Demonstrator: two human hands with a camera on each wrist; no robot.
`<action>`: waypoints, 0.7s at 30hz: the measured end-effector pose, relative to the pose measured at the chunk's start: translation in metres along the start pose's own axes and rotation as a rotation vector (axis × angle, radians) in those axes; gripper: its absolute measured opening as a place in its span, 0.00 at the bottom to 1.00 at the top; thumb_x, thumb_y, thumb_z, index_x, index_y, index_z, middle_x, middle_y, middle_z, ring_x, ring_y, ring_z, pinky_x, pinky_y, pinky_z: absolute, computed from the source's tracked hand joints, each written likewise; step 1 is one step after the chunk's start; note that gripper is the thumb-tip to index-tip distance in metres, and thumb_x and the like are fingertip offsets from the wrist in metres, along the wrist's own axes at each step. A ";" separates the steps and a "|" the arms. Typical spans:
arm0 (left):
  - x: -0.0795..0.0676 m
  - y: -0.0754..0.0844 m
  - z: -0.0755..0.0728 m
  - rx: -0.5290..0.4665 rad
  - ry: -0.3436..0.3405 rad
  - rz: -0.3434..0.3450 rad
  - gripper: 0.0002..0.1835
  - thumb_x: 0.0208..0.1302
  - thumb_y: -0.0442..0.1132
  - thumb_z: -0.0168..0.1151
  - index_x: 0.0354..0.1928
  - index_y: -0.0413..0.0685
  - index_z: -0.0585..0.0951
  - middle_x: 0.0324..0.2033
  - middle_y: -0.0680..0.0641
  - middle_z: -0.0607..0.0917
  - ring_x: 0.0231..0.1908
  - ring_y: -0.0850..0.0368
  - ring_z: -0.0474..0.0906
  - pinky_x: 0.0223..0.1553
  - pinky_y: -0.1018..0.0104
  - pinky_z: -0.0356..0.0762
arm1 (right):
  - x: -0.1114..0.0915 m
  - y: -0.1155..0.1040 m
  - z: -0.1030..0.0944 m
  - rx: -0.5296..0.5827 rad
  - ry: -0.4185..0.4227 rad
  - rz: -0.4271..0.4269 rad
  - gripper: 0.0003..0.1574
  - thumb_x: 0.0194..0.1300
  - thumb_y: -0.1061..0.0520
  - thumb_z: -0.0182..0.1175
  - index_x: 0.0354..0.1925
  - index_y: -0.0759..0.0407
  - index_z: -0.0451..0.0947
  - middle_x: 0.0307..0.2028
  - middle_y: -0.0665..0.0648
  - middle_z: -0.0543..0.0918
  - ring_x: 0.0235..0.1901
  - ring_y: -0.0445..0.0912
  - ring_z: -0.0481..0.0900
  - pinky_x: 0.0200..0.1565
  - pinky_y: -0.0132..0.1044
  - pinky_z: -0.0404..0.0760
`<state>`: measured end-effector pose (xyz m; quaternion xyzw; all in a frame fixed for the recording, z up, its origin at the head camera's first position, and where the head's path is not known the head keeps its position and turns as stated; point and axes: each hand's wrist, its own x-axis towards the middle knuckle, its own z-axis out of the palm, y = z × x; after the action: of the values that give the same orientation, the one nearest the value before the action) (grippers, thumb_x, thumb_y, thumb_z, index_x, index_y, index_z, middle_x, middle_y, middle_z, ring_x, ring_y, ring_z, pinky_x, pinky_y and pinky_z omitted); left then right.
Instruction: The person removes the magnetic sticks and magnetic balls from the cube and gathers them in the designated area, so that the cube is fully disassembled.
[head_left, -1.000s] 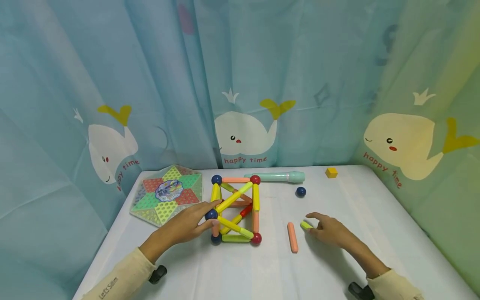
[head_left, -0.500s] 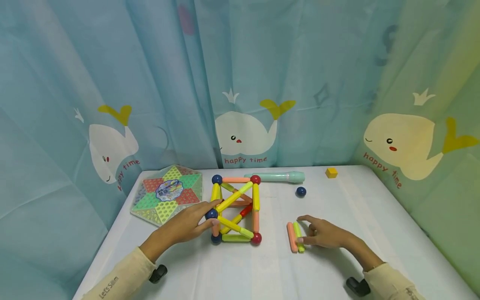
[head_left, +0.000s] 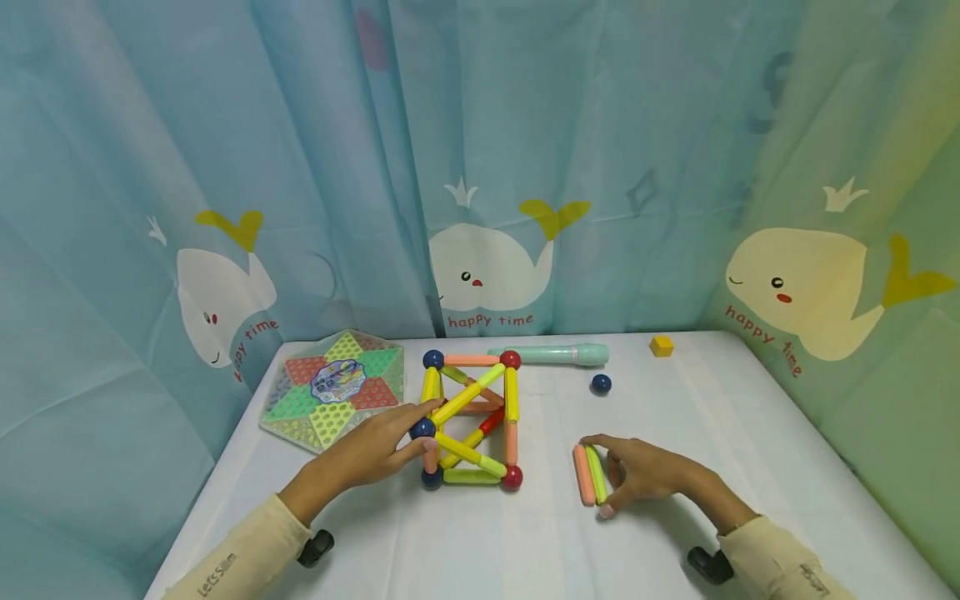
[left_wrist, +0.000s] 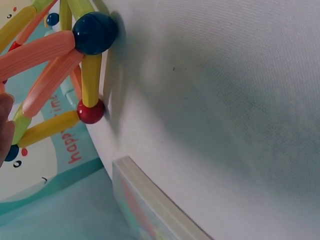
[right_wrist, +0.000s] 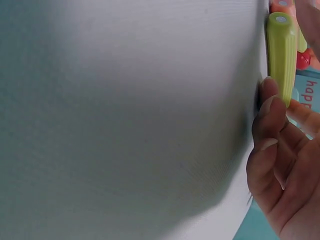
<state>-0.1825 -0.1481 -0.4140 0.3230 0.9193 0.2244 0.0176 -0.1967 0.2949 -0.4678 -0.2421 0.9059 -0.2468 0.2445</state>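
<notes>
The left hand (head_left: 378, 442) has its thumb and index finger bent around a blue ball (head_left: 422, 428), which is the upper near left corner of the frame (head_left: 467, 398), so it holds the frame there. The right hand (head_left: 648, 471) is curved over the green stick (head_left: 596, 475): index finger at the far end, thumb close to the near end, other fingers bent beside it. Whether it pinches the stick or only touches it, I cannot tell. The green stick lies on the table (head_left: 480, 550) along the orange stick (head_left: 584, 477), and both are to the right of the frame. Farther away there is a loose ball (head_left: 601, 384), dark blue, and behind it a yellow cube (head_left: 662, 346). A mint tube (head_left: 558, 355) lies behind the frame, partly hidden by it. The board (head_left: 339, 381) is at the left, and the curtain (head_left: 637, 125) hangs behind everything.
</notes>
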 end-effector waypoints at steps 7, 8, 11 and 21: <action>0.001 0.000 0.001 -0.011 -0.005 0.007 0.35 0.75 0.61 0.48 0.75 0.50 0.65 0.69 0.44 0.73 0.69 0.45 0.70 0.66 0.44 0.70 | 0.003 0.001 0.003 0.030 0.017 -0.022 0.58 0.50 0.39 0.78 0.71 0.55 0.63 0.28 0.46 0.78 0.28 0.38 0.73 0.32 0.33 0.72; 0.001 -0.001 0.001 -0.009 -0.003 0.009 0.35 0.75 0.61 0.49 0.75 0.51 0.65 0.69 0.44 0.73 0.69 0.45 0.70 0.66 0.45 0.70 | 0.003 0.001 0.003 0.032 0.017 -0.025 0.57 0.50 0.39 0.78 0.71 0.55 0.63 0.29 0.46 0.78 0.28 0.38 0.73 0.32 0.33 0.72; 0.001 -0.001 0.001 0.002 0.005 0.014 0.34 0.75 0.61 0.48 0.75 0.51 0.65 0.69 0.44 0.73 0.69 0.45 0.70 0.66 0.45 0.71 | 0.004 0.001 0.003 0.033 0.016 -0.023 0.59 0.50 0.39 0.78 0.72 0.56 0.62 0.29 0.46 0.78 0.28 0.38 0.73 0.31 0.33 0.73; 0.000 -0.001 0.001 -0.003 0.007 0.011 0.34 0.75 0.61 0.48 0.76 0.52 0.65 0.70 0.44 0.73 0.69 0.45 0.70 0.66 0.45 0.70 | 0.006 -0.005 0.005 -0.034 0.056 -0.007 0.59 0.47 0.35 0.78 0.70 0.55 0.65 0.29 0.45 0.77 0.28 0.38 0.72 0.30 0.33 0.72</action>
<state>-0.1829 -0.1483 -0.4156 0.3271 0.9173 0.2269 0.0134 -0.1969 0.2864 -0.4703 -0.2422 0.9157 -0.2388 0.2141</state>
